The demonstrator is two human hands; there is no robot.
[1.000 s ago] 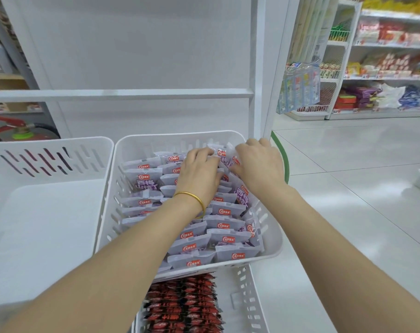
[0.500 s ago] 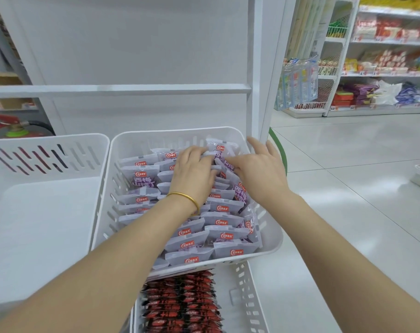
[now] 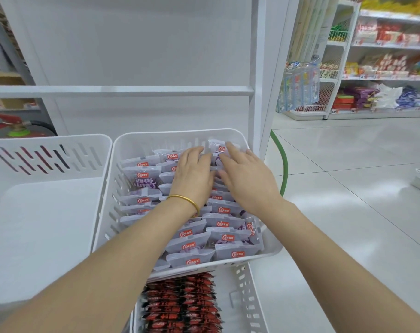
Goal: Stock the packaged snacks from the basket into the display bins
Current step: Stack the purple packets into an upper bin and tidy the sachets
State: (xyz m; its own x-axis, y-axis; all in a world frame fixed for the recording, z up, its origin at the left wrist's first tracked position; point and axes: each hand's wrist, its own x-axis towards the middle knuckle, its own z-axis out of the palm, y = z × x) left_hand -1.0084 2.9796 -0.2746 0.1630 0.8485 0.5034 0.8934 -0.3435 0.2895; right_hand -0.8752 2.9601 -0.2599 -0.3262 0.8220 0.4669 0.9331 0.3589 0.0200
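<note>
A white slotted display bin (image 3: 228,264) in the middle holds rows of several white-and-purple snack packets (image 3: 205,242) with red logos. My left hand (image 3: 192,176), with a gold bangle at the wrist, lies palm down on the packets at the bin's far middle, fingers flat. My right hand (image 3: 248,179) rests beside it on the far right packets, fingers spread, holding nothing. One packet (image 3: 215,145) stands up between the fingertips against the back wall.
A second white bin (image 3: 48,155) to the left has nothing visible in it. Below the middle bin a lower bin (image 3: 247,299) holds red-and-black packets (image 3: 180,306). White shelf upright (image 3: 257,68) stands right behind. Tiled floor and stocked shelves (image 3: 384,68) lie to the right.
Both hands have slid toward the far end of the bin and flattened out over the packets; the right hand's fingers have uncurled and spread.
</note>
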